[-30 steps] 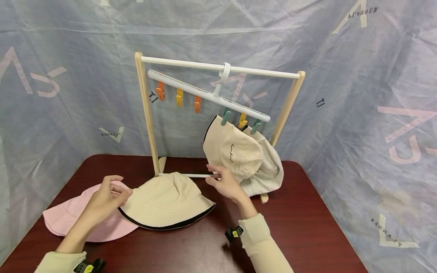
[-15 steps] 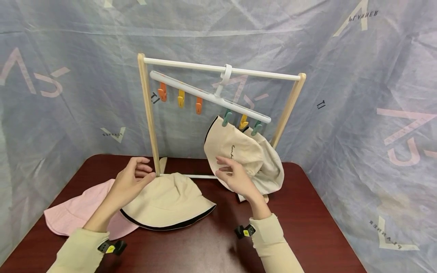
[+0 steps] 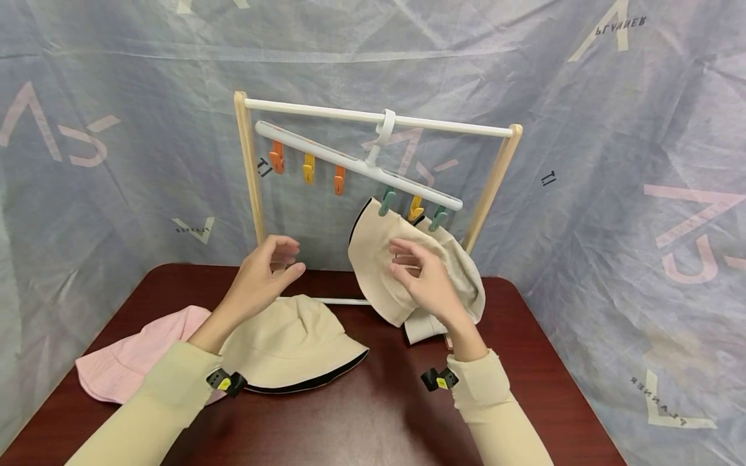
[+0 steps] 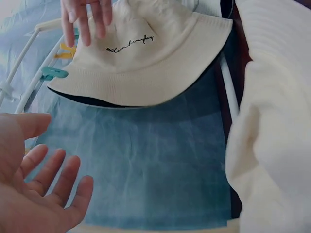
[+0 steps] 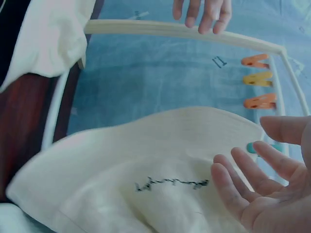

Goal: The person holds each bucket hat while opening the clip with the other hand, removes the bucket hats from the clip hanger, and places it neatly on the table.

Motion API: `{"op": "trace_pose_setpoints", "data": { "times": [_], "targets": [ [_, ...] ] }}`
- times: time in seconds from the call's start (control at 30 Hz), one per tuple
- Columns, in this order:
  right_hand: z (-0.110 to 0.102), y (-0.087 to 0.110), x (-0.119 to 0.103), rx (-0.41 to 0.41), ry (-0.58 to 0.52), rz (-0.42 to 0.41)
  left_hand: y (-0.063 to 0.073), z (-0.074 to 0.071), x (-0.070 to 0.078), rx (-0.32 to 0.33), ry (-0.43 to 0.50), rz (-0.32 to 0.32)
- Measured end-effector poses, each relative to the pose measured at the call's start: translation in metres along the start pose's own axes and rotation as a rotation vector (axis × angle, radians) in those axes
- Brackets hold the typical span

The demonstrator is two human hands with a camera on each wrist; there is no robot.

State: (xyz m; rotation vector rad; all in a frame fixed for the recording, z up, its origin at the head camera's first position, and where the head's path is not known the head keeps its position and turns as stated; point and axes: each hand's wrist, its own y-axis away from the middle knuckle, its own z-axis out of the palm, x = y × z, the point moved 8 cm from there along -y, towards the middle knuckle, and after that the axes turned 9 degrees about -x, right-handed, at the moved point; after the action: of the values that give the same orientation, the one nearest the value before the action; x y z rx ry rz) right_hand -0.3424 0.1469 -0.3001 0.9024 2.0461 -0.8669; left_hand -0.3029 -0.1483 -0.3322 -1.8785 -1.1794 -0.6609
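A cream bucket hat [image 3: 372,259] with black lettering hangs from a green clip [image 3: 387,202] on a white clip hanger [image 3: 332,155]. Behind it hangs another pale hat [image 3: 466,268]. My right hand [image 3: 430,283] is raised in front of these two, fingers loosely bent and nothing in them. Empty as well, my left hand [image 3: 261,272] hovers above a cream bucket hat [image 3: 294,346] with a black underside, which lies on the table. In the left wrist view the lettered hat [image 4: 146,63] has its brim downward, beyond the spread fingers [image 4: 63,179].
The hanger hooks over the white top bar [image 3: 315,112] of a small wooden-sided rack [image 3: 495,181]. Two orange clips and a yellow clip [image 3: 309,168] dangle at its higher left end. A pink hat [image 3: 134,353] lies at the left of the dark red table [image 3: 350,421].
My left hand has risen and moved right, from beside the table's cream hat to above it. My right hand has moved up and right across the hanging hat. The hats stay where they were.
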Motion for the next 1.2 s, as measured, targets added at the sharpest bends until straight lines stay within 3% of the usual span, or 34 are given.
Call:
{"op": "trace_pose_setpoints", "data": {
  "times": [0.43,0.77,0.93,1.2],
  "targets": [
    [-0.039,-0.009,-0.029,0.060,0.119,-0.060,-0.052,0.013,0.025,-0.012,0.004,0.041],
    [-0.048,-0.015,-0.032,0.106,0.159,-0.071,-0.085,0.027,0.039,-0.028,-0.039,0.084],
    [-0.050,-0.015,-0.033,0.109,0.170,-0.077,-0.098,0.035,0.041,-0.033,-0.077,0.097],
    [-0.051,-0.016,-0.034,0.117,0.173,-0.068,-0.108,0.046,0.037,-0.041,-0.058,0.079]
  ]
}}
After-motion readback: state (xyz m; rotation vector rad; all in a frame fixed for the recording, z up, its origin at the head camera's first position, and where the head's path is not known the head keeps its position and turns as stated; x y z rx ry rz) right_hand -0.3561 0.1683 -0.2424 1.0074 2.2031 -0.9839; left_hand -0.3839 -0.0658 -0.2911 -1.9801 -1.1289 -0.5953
